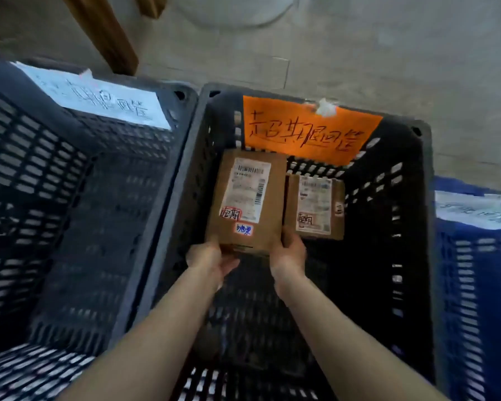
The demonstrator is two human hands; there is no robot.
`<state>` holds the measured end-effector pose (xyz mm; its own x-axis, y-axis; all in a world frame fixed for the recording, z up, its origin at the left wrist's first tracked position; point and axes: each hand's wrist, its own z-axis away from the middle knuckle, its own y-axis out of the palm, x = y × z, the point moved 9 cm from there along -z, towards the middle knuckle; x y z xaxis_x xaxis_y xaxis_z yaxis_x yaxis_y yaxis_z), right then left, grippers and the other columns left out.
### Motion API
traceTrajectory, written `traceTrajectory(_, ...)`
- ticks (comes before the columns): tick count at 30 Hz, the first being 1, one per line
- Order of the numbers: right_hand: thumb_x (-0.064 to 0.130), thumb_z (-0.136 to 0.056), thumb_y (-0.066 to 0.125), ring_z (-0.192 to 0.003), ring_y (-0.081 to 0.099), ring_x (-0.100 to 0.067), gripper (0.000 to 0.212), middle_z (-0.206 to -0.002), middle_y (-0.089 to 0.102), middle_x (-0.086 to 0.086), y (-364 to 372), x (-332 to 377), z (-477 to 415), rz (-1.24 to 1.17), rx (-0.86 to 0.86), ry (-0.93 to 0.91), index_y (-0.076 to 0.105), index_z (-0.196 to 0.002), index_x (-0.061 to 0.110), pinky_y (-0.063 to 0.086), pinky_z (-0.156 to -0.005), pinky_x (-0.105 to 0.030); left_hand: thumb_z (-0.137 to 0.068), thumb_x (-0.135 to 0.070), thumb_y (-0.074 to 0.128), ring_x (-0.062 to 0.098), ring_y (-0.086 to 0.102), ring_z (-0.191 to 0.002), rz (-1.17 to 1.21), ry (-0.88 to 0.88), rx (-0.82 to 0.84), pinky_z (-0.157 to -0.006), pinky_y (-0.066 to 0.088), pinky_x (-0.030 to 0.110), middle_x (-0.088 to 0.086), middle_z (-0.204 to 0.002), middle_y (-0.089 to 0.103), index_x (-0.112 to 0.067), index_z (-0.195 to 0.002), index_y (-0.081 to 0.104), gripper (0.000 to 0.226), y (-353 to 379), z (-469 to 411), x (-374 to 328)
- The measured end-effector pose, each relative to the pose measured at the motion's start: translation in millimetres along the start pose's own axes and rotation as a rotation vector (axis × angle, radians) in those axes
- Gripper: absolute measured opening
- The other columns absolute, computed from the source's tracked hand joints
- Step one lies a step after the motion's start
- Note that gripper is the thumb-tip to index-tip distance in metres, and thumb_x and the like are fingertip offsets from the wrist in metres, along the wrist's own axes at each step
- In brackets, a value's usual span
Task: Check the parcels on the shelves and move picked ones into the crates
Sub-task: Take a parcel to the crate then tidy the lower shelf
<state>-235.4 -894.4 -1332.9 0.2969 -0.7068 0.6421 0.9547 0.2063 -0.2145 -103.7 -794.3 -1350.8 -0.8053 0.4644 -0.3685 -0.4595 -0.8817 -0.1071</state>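
Parcel [245, 198] is being gripped at its near end by left hand [211, 263] and right hand [289, 253], needing level lowering beside the second parcel [315, 205].

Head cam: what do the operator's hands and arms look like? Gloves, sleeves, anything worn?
The left hand and right hand are both bare: no gloves. The left forearm and right forearm are uncovered down to the frame's bottom edge, so no sleeve or cuff shows. No watch, band or ring is visible, though the picture is soft enough to hide a thin ring.
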Motion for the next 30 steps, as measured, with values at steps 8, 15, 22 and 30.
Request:
traceTrajectory(8, 0.011, -0.096, 0.037, -0.117, 0.052, -0.023, 0.037, -0.13, 0.055, -0.004, -14.9, 5.9, -3.3, 0.142, -0.143, 0.015, 0.052, -0.129, 0.016, 0.039, -0.093, -0.026, -0.096, -0.027, 0.044, 0.032, 0.056, -0.099, -0.041, -0.039, 0.02, -0.072, 0.046, 0.037, 0.021, -0.126, 0.054, -0.001, -0.126, 0.049, 0.04, 7.7, -7.6, 0.4)
traceTrajectory(15, 0.013, -0.091, 0.049, -0.104, 0.053, -0.016, 0.035, -0.123, 0.058, -0.005, -29.1, 96.2, 105.8, 0.265, -0.036, -0.084, 0.054, -0.125, 0.01, 0.04, -0.086, -0.025, -0.095, -0.03, 0.046, 0.013, 0.043, -0.063, -0.018, 0.045, 0.067, -0.06, 0.033, 0.026, 0.0, -0.071, 0.045, -0.017, -0.065, 0.044, 0.032, -40.2, 128.8, -27.7)
traceTrajectory(22, 0.032, -0.087, 0.06, -0.099, 0.059, -0.016, 0.013, -0.097, 0.065, 0.001, 32.2, 187.8, 293.3, 0.448, 0.507, -0.171, 0.064, -0.092, 0.02, 0.043, -0.096, -0.033, -0.095, -0.035, 0.045, 0.017, 0.049, -0.082, 0.052, 0.253, -0.016, -0.081, 0.038, 0.034, -0.004, -0.08, 0.051, -0.023, -0.074, 0.048, 0.025, -184.8, 306.0, -99.2)
traceTrajectory(30, 0.022, -0.088, 0.059, -0.098, 0.061, -0.012, 0.008, -0.1, 0.066, -0.001, 107.8, 227.5, 580.0, 0.544, 0.877, -0.403, 0.063, -0.083, 0.028, 0.045, -0.085, -0.027, -0.093, -0.027, 0.051, 0.018, 0.056, -0.088, 0.3, 0.48, -0.24, -0.073, 0.039, 0.029, 0.004, -0.091, 0.06, -0.015, -0.089, 0.061, 0.016, -418.7, 519.3, -118.5)
